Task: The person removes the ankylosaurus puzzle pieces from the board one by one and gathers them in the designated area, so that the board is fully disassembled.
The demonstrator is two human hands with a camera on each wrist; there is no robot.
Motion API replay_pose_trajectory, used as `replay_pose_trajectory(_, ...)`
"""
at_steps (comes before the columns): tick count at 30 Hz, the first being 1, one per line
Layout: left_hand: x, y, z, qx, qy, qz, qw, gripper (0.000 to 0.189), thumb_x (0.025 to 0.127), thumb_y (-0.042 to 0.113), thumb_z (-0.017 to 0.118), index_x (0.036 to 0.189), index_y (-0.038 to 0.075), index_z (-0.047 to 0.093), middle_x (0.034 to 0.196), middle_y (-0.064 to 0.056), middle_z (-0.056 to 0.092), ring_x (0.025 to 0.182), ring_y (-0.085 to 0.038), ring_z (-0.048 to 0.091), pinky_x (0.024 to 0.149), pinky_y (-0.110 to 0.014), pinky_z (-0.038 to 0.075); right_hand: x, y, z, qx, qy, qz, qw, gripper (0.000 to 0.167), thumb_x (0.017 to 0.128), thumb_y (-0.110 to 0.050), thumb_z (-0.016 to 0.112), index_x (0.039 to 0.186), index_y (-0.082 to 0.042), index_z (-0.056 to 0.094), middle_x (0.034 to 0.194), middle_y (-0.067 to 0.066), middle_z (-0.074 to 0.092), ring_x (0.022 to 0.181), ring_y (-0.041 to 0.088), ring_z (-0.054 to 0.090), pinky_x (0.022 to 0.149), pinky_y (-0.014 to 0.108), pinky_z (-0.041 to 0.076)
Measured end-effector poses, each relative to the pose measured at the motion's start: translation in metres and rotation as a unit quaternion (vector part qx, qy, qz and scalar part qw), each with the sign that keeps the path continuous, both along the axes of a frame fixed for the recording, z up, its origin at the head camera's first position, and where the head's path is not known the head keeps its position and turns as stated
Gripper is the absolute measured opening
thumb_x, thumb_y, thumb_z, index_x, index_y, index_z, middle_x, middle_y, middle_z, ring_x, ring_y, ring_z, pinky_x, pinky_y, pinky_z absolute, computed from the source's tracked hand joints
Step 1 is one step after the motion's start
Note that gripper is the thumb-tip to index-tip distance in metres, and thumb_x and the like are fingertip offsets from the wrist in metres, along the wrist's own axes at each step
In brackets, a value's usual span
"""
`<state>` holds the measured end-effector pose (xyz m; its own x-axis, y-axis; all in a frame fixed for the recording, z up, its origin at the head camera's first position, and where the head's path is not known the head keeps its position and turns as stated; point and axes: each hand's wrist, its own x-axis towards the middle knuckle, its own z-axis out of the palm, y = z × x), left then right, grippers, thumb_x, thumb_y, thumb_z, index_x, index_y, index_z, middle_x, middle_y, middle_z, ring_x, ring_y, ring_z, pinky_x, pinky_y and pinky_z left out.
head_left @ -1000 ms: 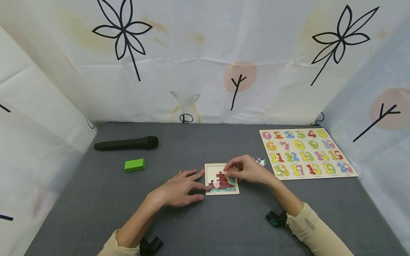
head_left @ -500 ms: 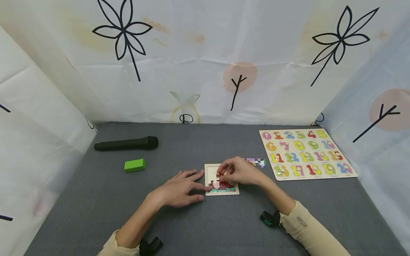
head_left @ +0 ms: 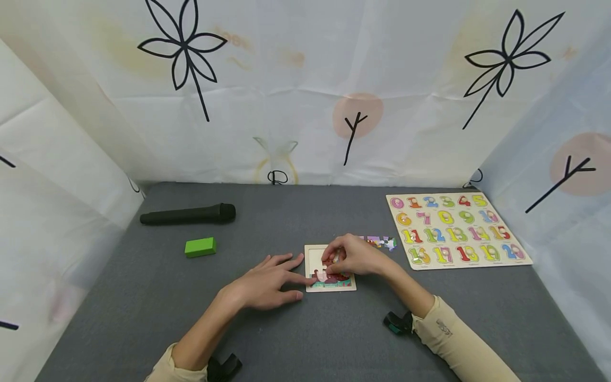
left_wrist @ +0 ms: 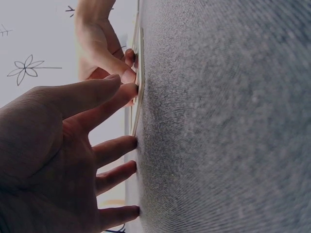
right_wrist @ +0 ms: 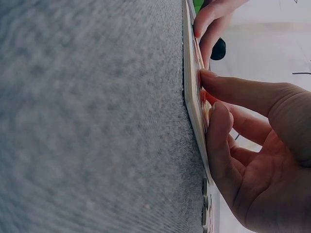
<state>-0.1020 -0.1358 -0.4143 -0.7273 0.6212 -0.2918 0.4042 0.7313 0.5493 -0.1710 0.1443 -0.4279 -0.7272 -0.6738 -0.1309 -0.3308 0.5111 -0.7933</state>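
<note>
Pale wooden square puzzle tray (head_left: 313, 258) lies flat near centre on the grey cloth-covered table (head_left: 119, 297); near part filled with thin red-brown and turquoise picture pieces (head_left: 336, 285), far-left area bare, far-right hidden. Left hand (head_left: 268, 281) spread, index fingertip on the tray's near-left side; right hand (head_left: 357, 256) bent over the pieces, thumb and index tips touching them, pinching or merely pressing cannot be told. Judged partly complete: purple-and-white loose pieces (head_left: 383, 242) just beyond the right hand, probably remaining to fit.
</note>
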Motion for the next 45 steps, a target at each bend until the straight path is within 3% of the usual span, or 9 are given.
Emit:
replay_pose_trajectory(3,-0.003,-0.003,-0.012,0.010,0.015,-0.009,0.9998,0.042,0.107,0.042,0.067,0.148,0.049,0.064,0.179,-0.008,0.034,0.168,-0.038,0.026,0.130,-0.079,0.016,0.000,0.000,0.000,0.001,0.002,0.000,1.0000,0.016,0.092,-0.011,0.085,0.107,-0.006,0.081,0.089,0.003,0.075,0.058,0.002,0.053,0.055,0.019,0.044)
replay_pose_trajectory(6,-0.004,-0.004,-0.013,0.019,0.019,-0.012,0.9996,0.041,0.107,0.043,0.068,0.147,0.051,0.064,0.179,-0.009,0.035,0.167,-0.039,0.027,0.129,-0.080,0.016,0.001,0.000,0.000,0.006,0.005,-0.003,1.0000,0.015,0.092,-0.011,0.085,0.107,-0.007,0.081,0.088,0.002,0.074,0.060,0.003,0.054,0.056,0.020,0.045)
replay_pose_trajectory(15,-0.001,0.000,0.000,0.023,0.009,-0.008,0.9997,0.042,0.107,0.035,0.068,0.149,0.038,0.067,0.177,-0.012,0.036,0.167,-0.041,0.027,0.130,-0.080,0.014,0.004,-0.003,0.001,0.023,0.022,-0.009,0.9995,0.013,0.092,-0.010,0.084,0.104,-0.009,0.079,0.085,0.000,0.068,0.064,0.003,0.056,0.059,0.020,0.047)
replay_pose_trajectory(24,-0.004,0.002,-0.005,0.039,0.042,0.021,0.9981,0.041,0.107,0.037,0.069,0.147,0.030,0.068,0.170,-0.009,0.050,0.154,-0.038,0.044,0.119,-0.070,0.042,0.009,-0.003,0.002,0.029,0.044,-0.010,0.9986,0.010,0.094,-0.010,0.083,0.103,-0.009,0.079,0.091,0.003,0.069,0.067,0.003,0.057,0.060,0.021,0.048)
replay_pose_trajectory(30,-0.006,0.001,-0.008,0.059,0.042,0.010,0.9974,0.038,0.106,0.033,0.069,0.144,0.029,0.073,0.171,-0.012,0.048,0.157,-0.041,0.042,0.127,-0.077,0.026,0.013,-0.003,0.002,0.029,0.050,-0.018,0.9982,0.005,0.096,-0.008,0.081,0.100,-0.010,0.077,0.109,0.009,0.067,0.071,0.002,0.060,0.063,0.020,0.050)
replay_pose_trajectory(32,-0.008,-0.001,-0.014,0.068,0.050,0.002,0.9964,0.037,0.107,0.036,0.069,0.143,0.031,0.073,0.171,-0.012,0.048,0.156,-0.042,0.042,0.126,-0.081,0.022,0.014,-0.004,0.003,0.029,0.053,-0.015,0.9980,0.004,0.097,-0.008,0.080,0.096,-0.010,0.076,0.113,0.010,0.067,0.073,0.001,0.061,0.065,0.020,0.051)
replay_pose_trajectory(39,-0.010,-0.002,-0.021,0.079,0.057,-0.002,0.9953,0.036,0.107,0.041,0.068,0.142,0.036,0.073,0.171,-0.009,0.049,0.156,-0.043,0.042,0.125,-0.083,0.021,0.014,-0.007,0.007,0.057,0.076,-0.030,0.9950,0.016,0.094,-0.011,0.084,0.107,-0.008,0.077,0.104,0.006,0.073,0.069,0.002,0.060,0.063,0.020,0.050)
replay_pose_trajectory(41,-0.008,-0.001,-0.017,0.077,0.051,-0.001,0.9957,0.036,0.106,0.037,0.069,0.141,0.032,0.074,0.171,-0.011,0.049,0.157,-0.043,0.042,0.126,-0.081,0.020,0.012,-0.007,0.008,0.066,0.088,-0.036,0.9932,0.019,0.092,-0.015,0.087,0.107,-0.007,0.079,0.100,0.005,0.075,0.070,0.002,0.060,0.064,0.021,0.050)
replay_pose_trajectory(45,-0.011,-0.002,-0.026,0.072,0.054,0.007,0.9959,0.035,0.105,0.038,0.070,0.140,0.037,0.074,0.171,-0.008,0.049,0.158,-0.042,0.041,0.127,-0.082,0.019,0.010,-0.005,0.009,0.075,0.085,-0.044,0.9926,0.022,0.089,-0.019,0.091,0.103,-0.007,0.080,0.093,0.005,0.076,0.070,0.004,0.060,0.066,0.021,0.050)
